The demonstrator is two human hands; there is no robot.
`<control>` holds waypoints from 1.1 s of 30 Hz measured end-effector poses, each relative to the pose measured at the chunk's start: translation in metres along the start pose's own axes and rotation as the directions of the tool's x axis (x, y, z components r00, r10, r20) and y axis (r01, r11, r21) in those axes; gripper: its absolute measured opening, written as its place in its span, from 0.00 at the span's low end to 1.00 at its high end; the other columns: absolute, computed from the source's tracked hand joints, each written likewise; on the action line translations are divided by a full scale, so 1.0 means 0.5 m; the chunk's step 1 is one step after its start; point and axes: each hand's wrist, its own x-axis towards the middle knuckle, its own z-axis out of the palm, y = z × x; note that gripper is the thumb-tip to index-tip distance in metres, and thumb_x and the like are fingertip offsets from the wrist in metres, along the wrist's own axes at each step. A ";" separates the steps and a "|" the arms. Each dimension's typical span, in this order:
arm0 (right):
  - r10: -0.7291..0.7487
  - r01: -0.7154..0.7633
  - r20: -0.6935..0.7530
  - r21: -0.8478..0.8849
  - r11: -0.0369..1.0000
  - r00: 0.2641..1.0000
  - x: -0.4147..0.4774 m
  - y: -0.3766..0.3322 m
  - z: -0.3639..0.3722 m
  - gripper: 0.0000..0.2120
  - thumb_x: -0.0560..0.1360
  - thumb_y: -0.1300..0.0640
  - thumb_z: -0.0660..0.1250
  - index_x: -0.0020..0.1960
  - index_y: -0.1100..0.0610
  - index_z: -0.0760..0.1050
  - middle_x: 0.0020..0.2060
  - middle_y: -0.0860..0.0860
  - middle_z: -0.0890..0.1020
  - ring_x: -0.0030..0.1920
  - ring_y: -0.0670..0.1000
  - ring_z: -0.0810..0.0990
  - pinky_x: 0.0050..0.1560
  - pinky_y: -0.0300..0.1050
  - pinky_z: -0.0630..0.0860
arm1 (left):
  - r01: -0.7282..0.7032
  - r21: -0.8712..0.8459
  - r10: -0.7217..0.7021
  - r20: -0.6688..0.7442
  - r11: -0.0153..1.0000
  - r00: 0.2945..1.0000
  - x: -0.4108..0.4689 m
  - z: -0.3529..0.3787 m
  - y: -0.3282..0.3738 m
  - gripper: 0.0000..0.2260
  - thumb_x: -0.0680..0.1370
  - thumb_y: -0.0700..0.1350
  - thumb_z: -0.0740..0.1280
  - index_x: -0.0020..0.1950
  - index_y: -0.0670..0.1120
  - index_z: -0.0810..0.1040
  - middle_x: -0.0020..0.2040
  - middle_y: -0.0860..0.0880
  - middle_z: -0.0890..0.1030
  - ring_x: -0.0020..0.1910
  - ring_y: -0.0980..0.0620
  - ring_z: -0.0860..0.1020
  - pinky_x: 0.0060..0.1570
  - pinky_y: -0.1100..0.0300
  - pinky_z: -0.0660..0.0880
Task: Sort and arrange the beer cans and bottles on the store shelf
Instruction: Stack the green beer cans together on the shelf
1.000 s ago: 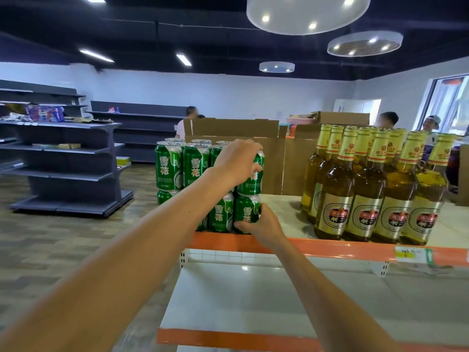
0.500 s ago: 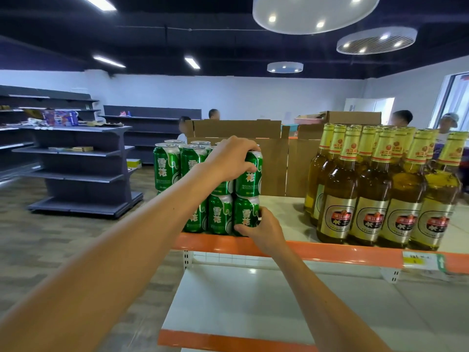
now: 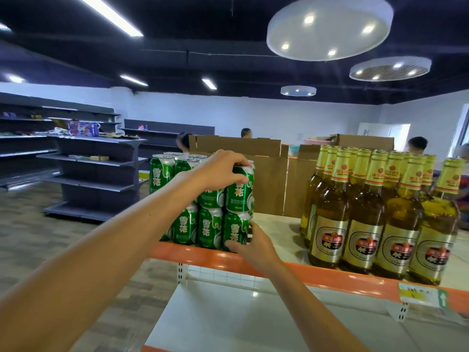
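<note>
Green beer cans (image 3: 185, 227) stand stacked two high at the left end of the top shelf (image 3: 279, 273), which has an orange front edge. My left hand (image 3: 220, 170) grips the top of the upper right front can (image 3: 239, 190) from above. My right hand (image 3: 252, 243) holds the lower right front can (image 3: 234, 231) at its base, fingers curled round its right side. Several amber beer bottles (image 3: 365, 219) with gold labels and yellow foil necks stand in rows on the right of the same shelf.
Cardboard boxes (image 3: 269, 179) rise behind the cans and bottles. A white lower shelf (image 3: 253, 321) lies below. A yellow price tag (image 3: 421, 297) hangs on the orange edge. Dark shelving units (image 3: 96, 171) stand across the aisle at left. People stand behind the boxes.
Both hands stay on the same right-hand cans. The view has moved slightly closer and shifted, with the cans looking more squarely aligned.
</note>
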 end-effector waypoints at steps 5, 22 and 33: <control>-0.160 0.241 -0.435 0.137 0.961 0.886 -0.004 -0.092 -0.118 0.24 0.80 0.48 0.67 0.74 0.50 0.69 0.60 0.38 0.77 0.58 0.38 0.76 0.62 0.44 0.77 | 0.110 -0.060 -0.120 -0.203 0.992 0.972 0.004 -0.074 -0.018 0.20 0.80 0.57 0.65 0.70 0.50 0.76 0.69 0.53 0.77 0.68 0.54 0.74 0.67 0.55 0.68; -0.553 0.526 0.032 -0.360 0.771 0.832 0.115 -0.445 -0.060 0.28 0.82 0.37 0.54 0.76 0.52 0.67 0.72 0.51 0.72 0.70 0.52 0.72 0.68 0.50 0.70 | 0.524 -0.172 -0.549 -0.163 0.834 0.820 -0.064 -0.163 -0.270 0.26 0.83 0.64 0.52 0.60 0.46 0.78 0.59 0.44 0.80 0.59 0.44 0.77 0.57 0.52 0.70; -0.216 0.278 0.176 -0.586 0.761 0.961 0.262 -0.558 0.102 0.37 0.78 0.29 0.51 0.75 0.55 0.67 0.72 0.54 0.73 0.67 0.55 0.73 0.68 0.55 0.70 | 0.388 -0.239 -0.417 -0.085 0.890 0.905 -0.132 -0.263 -0.482 0.19 0.84 0.62 0.52 0.54 0.49 0.72 0.52 0.46 0.77 0.53 0.46 0.74 0.53 0.53 0.69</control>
